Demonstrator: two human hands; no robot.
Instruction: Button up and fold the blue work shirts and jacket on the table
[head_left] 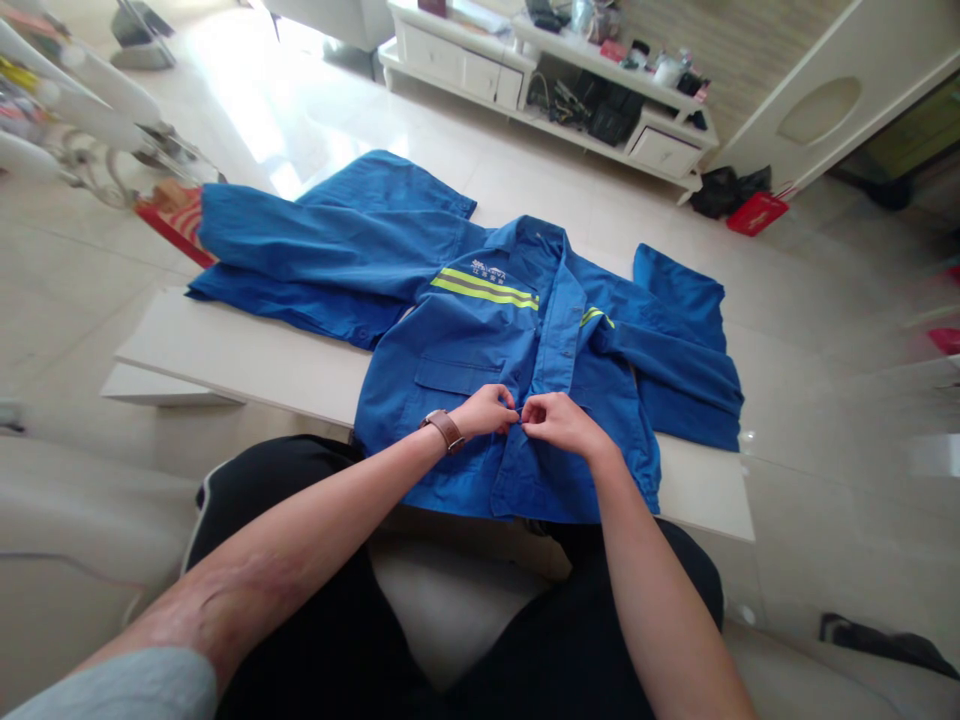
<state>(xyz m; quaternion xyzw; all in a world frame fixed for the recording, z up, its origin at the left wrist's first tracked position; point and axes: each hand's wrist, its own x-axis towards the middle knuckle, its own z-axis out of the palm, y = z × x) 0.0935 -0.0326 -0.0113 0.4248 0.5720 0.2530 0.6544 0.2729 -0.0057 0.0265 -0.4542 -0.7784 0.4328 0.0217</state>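
A blue work jacket [465,345] with yellow and grey reflective stripes lies front side up, its collar away from me. The upper part of its front opening is apart, showing the button strip. My left hand [486,410], with a brown watch [446,431] on the wrist, pinches the front edge of the jacket low on the opening. My right hand [556,422] pinches the cloth just to the right, fingertips nearly touching those of the left. Whatever small part lies between the fingertips is too small to make out.
The jacket lies over a white low table [247,355]. More blue cloth [390,180] lies under and behind the sleeves. At the left end is a red patterned box [176,222]. A white cabinet [465,62] with clutter stands beyond, and a red bag [757,212] is on the floor.
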